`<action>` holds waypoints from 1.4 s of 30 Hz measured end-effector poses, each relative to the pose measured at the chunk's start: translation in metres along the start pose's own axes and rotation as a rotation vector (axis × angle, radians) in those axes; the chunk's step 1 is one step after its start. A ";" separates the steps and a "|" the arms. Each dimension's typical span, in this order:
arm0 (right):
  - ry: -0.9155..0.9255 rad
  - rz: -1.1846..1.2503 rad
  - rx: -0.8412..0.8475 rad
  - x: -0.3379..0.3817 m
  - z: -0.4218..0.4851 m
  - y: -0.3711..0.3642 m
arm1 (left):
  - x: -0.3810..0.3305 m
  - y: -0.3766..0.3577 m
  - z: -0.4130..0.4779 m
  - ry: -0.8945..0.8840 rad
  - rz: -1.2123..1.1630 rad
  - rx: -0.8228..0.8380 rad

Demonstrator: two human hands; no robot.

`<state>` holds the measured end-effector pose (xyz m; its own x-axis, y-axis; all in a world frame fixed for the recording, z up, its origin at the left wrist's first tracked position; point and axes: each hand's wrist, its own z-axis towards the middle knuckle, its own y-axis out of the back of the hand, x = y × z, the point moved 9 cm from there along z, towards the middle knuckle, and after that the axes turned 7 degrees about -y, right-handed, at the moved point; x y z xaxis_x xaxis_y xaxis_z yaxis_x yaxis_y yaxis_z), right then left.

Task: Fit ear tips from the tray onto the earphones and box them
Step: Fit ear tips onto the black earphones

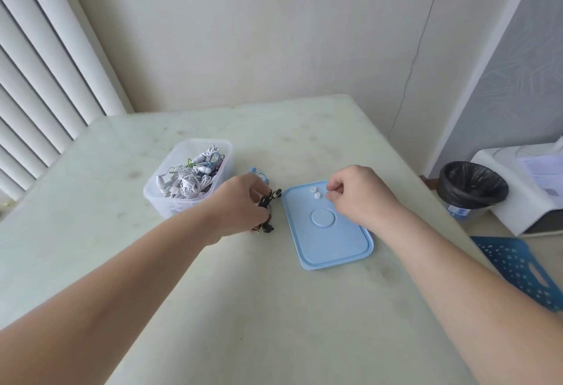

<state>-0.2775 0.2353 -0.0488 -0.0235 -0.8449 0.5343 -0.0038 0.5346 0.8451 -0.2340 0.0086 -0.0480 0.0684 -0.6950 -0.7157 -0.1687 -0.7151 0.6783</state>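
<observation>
On pale table (213,308), left hand (240,201) gripping black earphones (265,201) between clear box (158,198) and blue tray (335,247), right hand (356,195) pinching white ear tip (328,196) at tray's far end, bin (473,185) standing past right edge.
</observation>
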 end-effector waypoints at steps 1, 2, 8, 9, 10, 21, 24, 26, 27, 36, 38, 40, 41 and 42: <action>0.003 0.002 0.001 0.003 -0.001 0.000 | 0.003 0.002 -0.004 0.028 -0.061 0.006; -0.001 0.013 0.000 0.002 -0.001 0.000 | 0.005 0.000 -0.005 0.057 -0.106 0.022; -0.054 0.383 -0.019 0.005 -0.021 0.015 | 0.010 -0.001 -0.021 0.128 -0.260 0.084; -0.067 0.476 0.000 0.008 -0.028 0.015 | 0.009 -0.001 -0.026 0.140 -0.319 0.096; -0.080 0.566 0.020 0.011 -0.035 0.013 | 0.009 -0.003 -0.030 0.143 -0.366 0.108; -0.151 0.960 0.228 0.051 -0.081 -0.040 | 0.024 -0.021 -0.066 0.067 -0.539 0.108; -0.157 1.003 0.209 0.051 -0.079 -0.046 | 0.030 -0.017 -0.065 0.050 -0.700 0.046; -0.157 1.009 0.189 0.048 -0.077 -0.050 | 0.031 -0.015 -0.064 0.038 -0.884 0.011; -0.150 1.011 0.182 0.048 -0.077 -0.050 | 0.032 -0.015 -0.062 0.027 -0.962 -0.009; -0.086 1.103 0.212 0.054 -0.081 -0.054 | 0.031 -0.025 -0.050 -0.099 -1.145 -0.055; -0.112 1.164 0.207 0.052 -0.079 -0.055 | 0.032 -0.024 -0.050 -0.135 -1.108 -0.084; -0.105 1.177 0.199 0.053 -0.078 -0.057 | 0.033 -0.023 -0.051 -0.173 -1.074 -0.106; -0.098 1.168 0.192 0.052 -0.077 -0.056 | 0.032 -0.023 -0.050 -0.189 -1.062 -0.114; -0.093 1.162 0.189 0.052 -0.076 -0.056 | 0.032 -0.022 -0.050 -0.202 -1.058 -0.120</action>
<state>-0.2023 0.1603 -0.0671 -0.1829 0.1509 0.9715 -0.0800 0.9826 -0.1676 -0.1787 -0.0012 -0.0775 -0.0426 0.2956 -0.9544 -0.0212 -0.9553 -0.2949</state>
